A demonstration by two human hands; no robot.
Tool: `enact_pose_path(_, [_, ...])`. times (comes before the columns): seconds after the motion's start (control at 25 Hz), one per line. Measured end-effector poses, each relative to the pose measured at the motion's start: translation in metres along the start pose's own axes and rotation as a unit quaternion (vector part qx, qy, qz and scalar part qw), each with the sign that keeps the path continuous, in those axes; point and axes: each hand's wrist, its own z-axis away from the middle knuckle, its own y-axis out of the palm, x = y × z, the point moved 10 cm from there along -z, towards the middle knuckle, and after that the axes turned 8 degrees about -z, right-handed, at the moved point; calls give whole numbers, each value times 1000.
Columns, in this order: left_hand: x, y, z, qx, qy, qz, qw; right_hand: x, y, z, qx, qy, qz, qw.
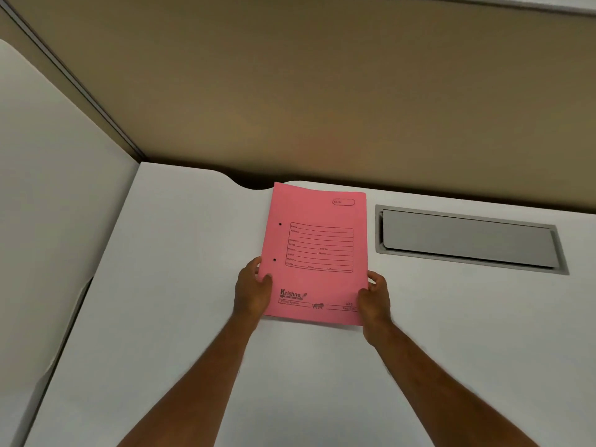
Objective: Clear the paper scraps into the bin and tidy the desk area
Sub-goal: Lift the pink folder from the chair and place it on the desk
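Observation:
A pink paper file folder point(317, 253) with a printed form box and the word "Krishna" sits over the white desk point(180, 285), near its back edge. My left hand point(253, 290) grips the folder's lower left edge, thumb on top. My right hand point(374, 300) grips its lower right edge. Whether the folder rests flat on the desk or is slightly lifted I cannot tell. No paper scraps or bin are in view.
A grey cable-access flap point(467, 238) is set into the desk to the right of the folder. A tan partition wall point(322, 91) runs behind the desk. A white side panel point(48, 204) stands at the left.

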Motion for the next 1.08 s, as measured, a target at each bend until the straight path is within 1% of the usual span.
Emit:
enact_pose_path(0.12, [1, 14, -19, 22, 19, -58, 998, 1, 7, -23, -26, -17, 14, 999])
enact_pose_path(0.2, [2, 18, -25, 20, 24, -89, 996, 6, 9, -32, -45, -44, 26, 998])
enact_pose_path(0.32, [-1, 21, -32, 7, 38, -104, 994, 10, 11, -45, -73, -83, 41, 993])
enact_pose_path(0.48, [-7, 24, -38, 5, 47, -123, 991, 13, 13, -55, -89, -117, 62, 987])
enact_pose_path(0.6, [-13, 27, -44, 3, 52, -161, 986, 19, 12, -61, -102, -144, 83, 981])
enact_pose_path(0.76, [-19, 31, -48, 3, 59, -202, 978, 12, 6, -70, -120, -124, 149, 974])
enact_pose_path(0.88, [-18, 37, -45, 17, 52, -244, 968, 10, 5, -69, -111, -141, 163, 970])
enact_pose_path(1.0, [-16, 44, -42, 31, 57, -319, 945, 11, 11, -66, -83, -162, 179, 967])
enact_pose_path(1.08, [-17, 48, -42, 33, 60, -348, 935, 13, 13, -64, -67, -171, 184, 966])
